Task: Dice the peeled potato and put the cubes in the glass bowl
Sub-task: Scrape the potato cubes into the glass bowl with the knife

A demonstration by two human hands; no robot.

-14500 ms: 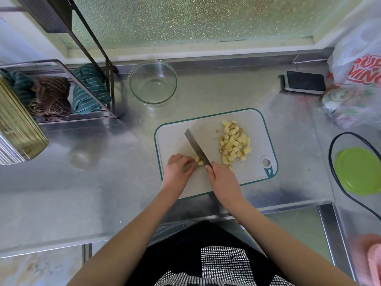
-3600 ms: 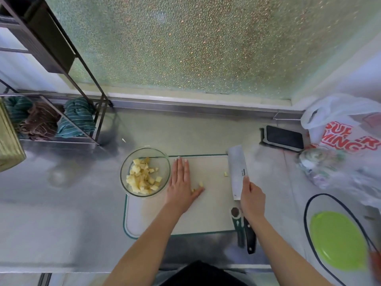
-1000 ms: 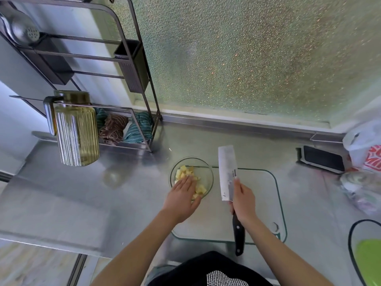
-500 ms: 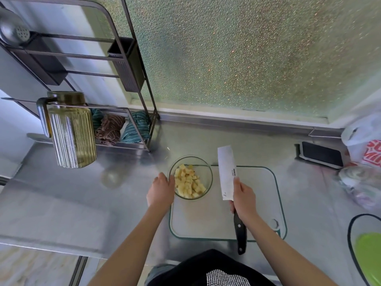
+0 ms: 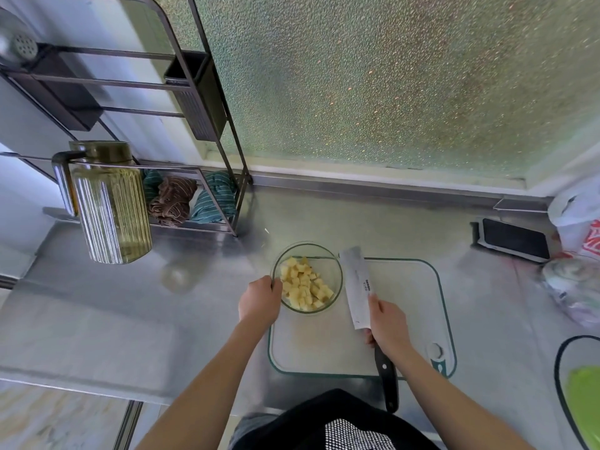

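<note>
The glass bowl (image 5: 334,271) stands on the far left corner of the white cutting board (image 5: 402,306) and holds a heap of yellow potato cubes (image 5: 305,287). My left hand (image 5: 259,300) grips the bowl's left rim, thumb over the edge. My right hand (image 5: 386,323) holds a cleaver (image 5: 357,287) with its broad blade lying flat above the board, just right of the bowl, black handle pointing towards me. No cubes show on the board.
A ribbed amber jug (image 5: 110,203) and a metal rack with folded cloths (image 5: 191,199) stand at the left. A phone (image 5: 513,238) and plastic bags (image 5: 578,228) lie at the far right, a green lid (image 5: 584,404) at the near right.
My left hand left the inside of the bowl and took hold of its left rim. The bowl now holds the cubes that lay on the board earlier. The cleaver stays put.
</note>
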